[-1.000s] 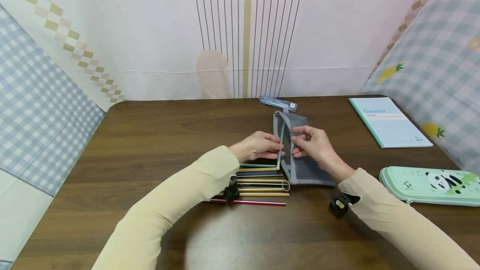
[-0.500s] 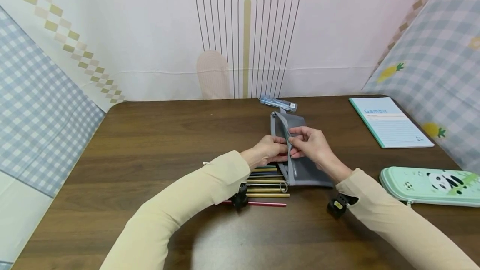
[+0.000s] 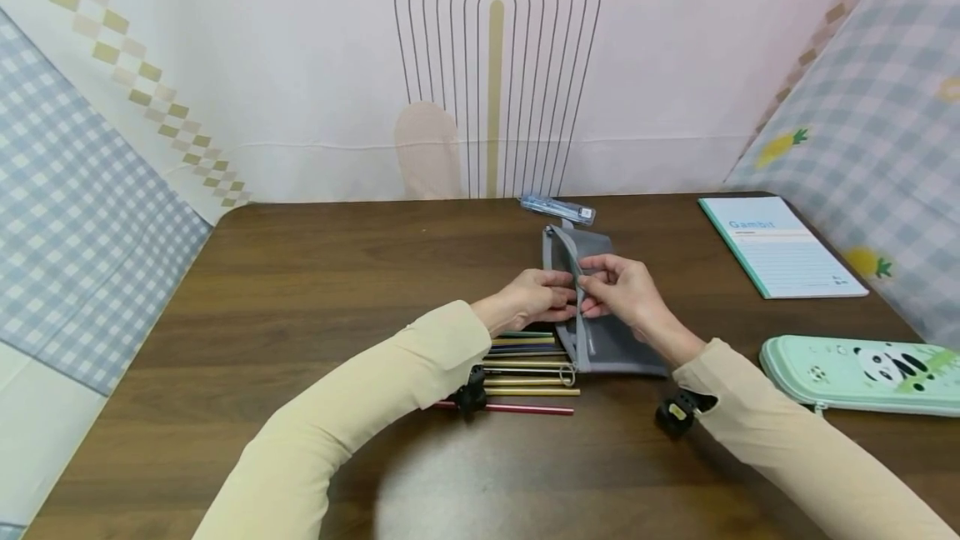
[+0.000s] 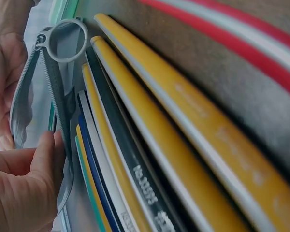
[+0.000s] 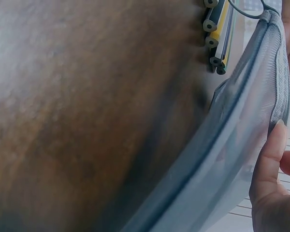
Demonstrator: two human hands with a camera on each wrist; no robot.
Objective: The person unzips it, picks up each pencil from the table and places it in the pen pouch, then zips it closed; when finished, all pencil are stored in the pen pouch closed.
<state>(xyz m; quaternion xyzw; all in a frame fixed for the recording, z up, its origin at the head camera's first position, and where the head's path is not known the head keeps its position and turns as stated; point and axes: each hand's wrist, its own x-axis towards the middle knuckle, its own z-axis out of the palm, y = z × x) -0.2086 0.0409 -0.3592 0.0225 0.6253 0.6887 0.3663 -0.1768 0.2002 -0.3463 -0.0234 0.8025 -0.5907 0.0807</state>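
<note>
A grey mesh zip pouch (image 3: 626, 348) lies unzipped on the table, a ring (image 4: 66, 40) on its zip pull. My right hand (image 3: 622, 290) pinches the right edge of its opening between thumb and fingers. My left hand (image 3: 534, 297) is at the opening from the left, fingertips just inside the edge. In the left wrist view, its thumb and finger pinch a teal pencil (image 4: 51, 118), mostly hidden by the pouch. Several pencils (image 3: 528, 362), yellow, black, blue and green, lie in a row below my left hand, with a red pencil (image 3: 528, 409) nearest me.
A clear blue case (image 3: 558, 209) lies behind the pouch at the table's back edge. On the right are a Gambit notebook (image 3: 787, 252) and a mint panda pencil case (image 3: 847, 369). The brown table (image 3: 300, 290) extends to the left.
My left hand moved right to the pouch opening, and the teal pencil it held upright there went out of the head view. The right hand kept its grip, and the opening narrowed slightly.
</note>
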